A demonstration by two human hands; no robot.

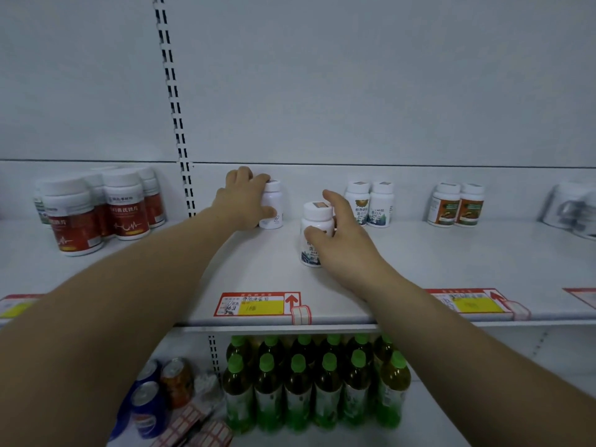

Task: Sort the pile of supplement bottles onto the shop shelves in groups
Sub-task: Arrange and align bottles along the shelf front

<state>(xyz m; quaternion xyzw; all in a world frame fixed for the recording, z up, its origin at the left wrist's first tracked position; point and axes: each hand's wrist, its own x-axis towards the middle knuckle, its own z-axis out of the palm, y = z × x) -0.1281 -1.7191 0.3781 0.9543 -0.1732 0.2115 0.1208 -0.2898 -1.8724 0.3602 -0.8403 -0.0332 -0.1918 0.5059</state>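
Note:
My left hand (243,196) grips a plain white bottle (273,204) standing near the back of the white shelf (258,272). My right hand (338,233) wraps its thumb and fingers around a white bottle with a blue-patterned label (314,227), upright mid-shelf. Just behind it stand two matching blue-label bottles (371,204). Further right sits a pair of orange-label bottles (456,206). Several red-label bottles (96,208) are grouped on the left shelf section.
Blurred white containers (571,208) stand at the far right. Red and yellow price tags (258,304) line the shelf's front edge. Below are several green-capped drink bottles (316,382) and soda cans (154,391). A slotted upright (175,108) divides the shelf sections.

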